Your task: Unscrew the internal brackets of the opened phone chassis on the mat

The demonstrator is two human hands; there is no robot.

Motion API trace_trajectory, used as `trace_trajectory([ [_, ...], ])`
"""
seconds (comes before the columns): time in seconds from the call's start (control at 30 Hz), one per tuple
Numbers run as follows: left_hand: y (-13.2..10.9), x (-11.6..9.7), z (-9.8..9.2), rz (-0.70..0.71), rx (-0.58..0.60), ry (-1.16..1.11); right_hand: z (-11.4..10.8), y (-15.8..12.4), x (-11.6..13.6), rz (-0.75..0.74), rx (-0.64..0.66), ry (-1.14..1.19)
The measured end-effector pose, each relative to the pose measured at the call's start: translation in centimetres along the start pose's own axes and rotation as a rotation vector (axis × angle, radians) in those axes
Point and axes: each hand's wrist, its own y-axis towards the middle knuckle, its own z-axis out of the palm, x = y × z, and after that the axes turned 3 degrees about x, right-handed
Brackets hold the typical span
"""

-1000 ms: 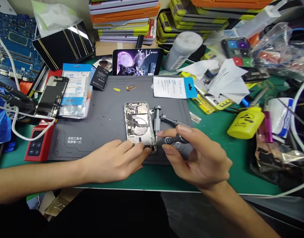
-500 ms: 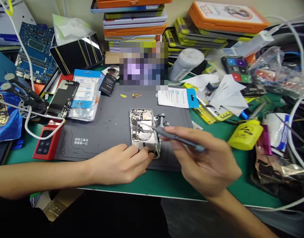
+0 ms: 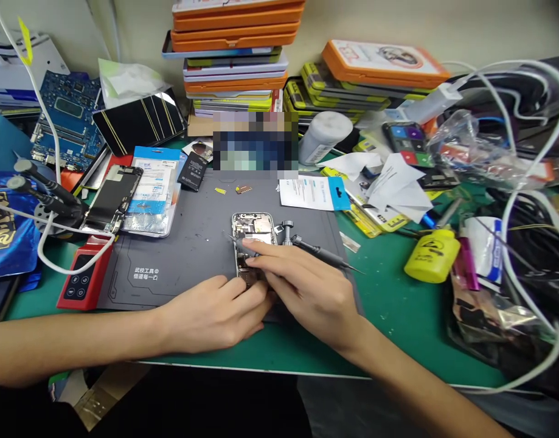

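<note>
An opened phone with its inner parts bare lies on the dark grey work mat. My left hand is curled at the phone's lower end, its fingertips closed on the frame and partly hidden. Above it, my right hand is closed in a pinch on a slim grey pen-like tool, whose thin tip points left over the phone's left edge. Behind my right knuckles shows a grey shaft with a pointed end; I cannot tell whether it belongs to the same tool. A silver metal piece stands beside the phone.
Left of the mat are a red device, a removed phone screen and a white cable. A black battery lies at the back. Rightward are a blue-and-white packet and a yellow bottle.
My right hand has moved left and turned palm down, bringing the tool's tip to the phone's left edge. The left hand stays at the lower end. The camera view has shifted slightly.
</note>
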Motion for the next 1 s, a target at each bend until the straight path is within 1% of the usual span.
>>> trace_trajectory([
  [0.07,0.0,0.0,-0.2,-0.022,0.013,-0.015,-0.4,-0.3,0.3,0.08,-0.065,0.04],
  [0.1,0.0,0.0,-0.2,-0.043,0.014,-0.035,-0.7,-0.4,0.6,0.145,-0.121,0.083],
  [0.17,0.1,0.0,-0.2,-0.083,0.008,-0.08,-1.2,-0.9,1.1,0.297,-0.281,0.213],
  [0.23,0.1,0.0,-0.1,-0.092,-0.007,-0.104,-1.4,-1.5,1.5,0.424,-0.455,0.37],
  [0.27,0.1,0.0,0.0,-0.088,-0.019,-0.106,-1.4,-2.0,1.8,0.476,-0.517,0.45],
  [0.33,0.2,-0.1,0.1,-0.077,-0.045,-0.103,-1.1,-2.9,2.1,0.578,-0.589,0.6],
  [0.4,0.2,0.0,0.2,-0.077,-0.058,-0.107,-0.5,-3.9,2.5,0.692,-0.592,0.73],
  [0.47,0.2,0.2,0.0,-0.092,-0.051,-0.145,0.2,-4.7,3.0,0.754,-0.592,0.793],
  [0.53,0.3,0.5,-0.2,-0.121,-0.026,-0.21,0.9,-5.2,3.6,0.759,-0.61,0.781],
  [0.6,0.4,0.7,-0.5,-0.14,0.005,-0.266,1.5,-5.2,4.2,0.753,-0.633,0.723],
  [0.7,0.6,0.9,-0.6,-0.128,0.007,-0.265,2.0,-5.1,5.1,0.752,-0.646,0.643],
  [0.87,0.6,1.0,-0.6,-0.105,-0.023,-0.239,2.0,-5.0,5.5,0.773,-0.626,0.619],
  [1.0,0.6,1.0,-0.8,-0.095,-0.012,-0.232,1.9,-4.7,5.6,0.757,-0.585,0.516],
])
